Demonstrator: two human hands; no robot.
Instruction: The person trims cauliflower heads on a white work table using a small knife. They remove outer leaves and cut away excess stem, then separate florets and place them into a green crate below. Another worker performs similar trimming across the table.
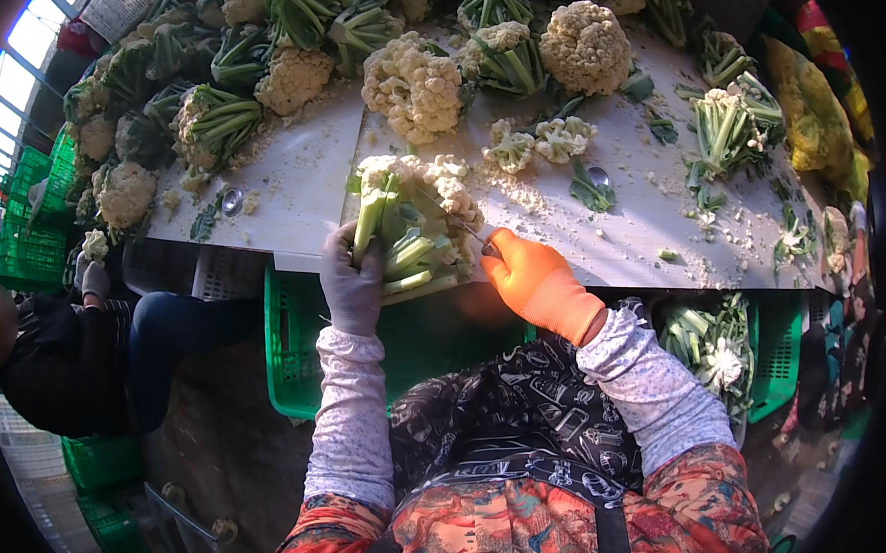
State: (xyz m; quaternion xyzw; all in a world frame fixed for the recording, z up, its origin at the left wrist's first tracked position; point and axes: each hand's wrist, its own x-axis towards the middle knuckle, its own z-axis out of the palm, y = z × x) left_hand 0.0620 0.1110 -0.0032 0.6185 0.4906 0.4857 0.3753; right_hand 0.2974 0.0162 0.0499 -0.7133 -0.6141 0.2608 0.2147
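Observation:
My left hand (353, 281), in a grey glove, grips the stalk side of a cut cauliflower (412, 252) over the table's front edge. Its cut green stems face me, and pale florets sit along its far side. In an orange glove, my right hand (537, 279) holds a knife (455, 217) by its handle. The thin blade reaches in among the florets, its tip partly hidden. Beyond the hands, two loose cauliflower florets (537, 144) lie on the white tabletop (288, 187) next to a large whole cauliflower head (414, 86).
Cauliflowers (202, 127) are heaped along the back and left. Leaf scraps and crumbs litter the right side near a trimmed cauliflower stalk (735, 122). A green crate (292, 344) stands under the front edge. Another person's gloved hand (95, 280) holds a floret at left.

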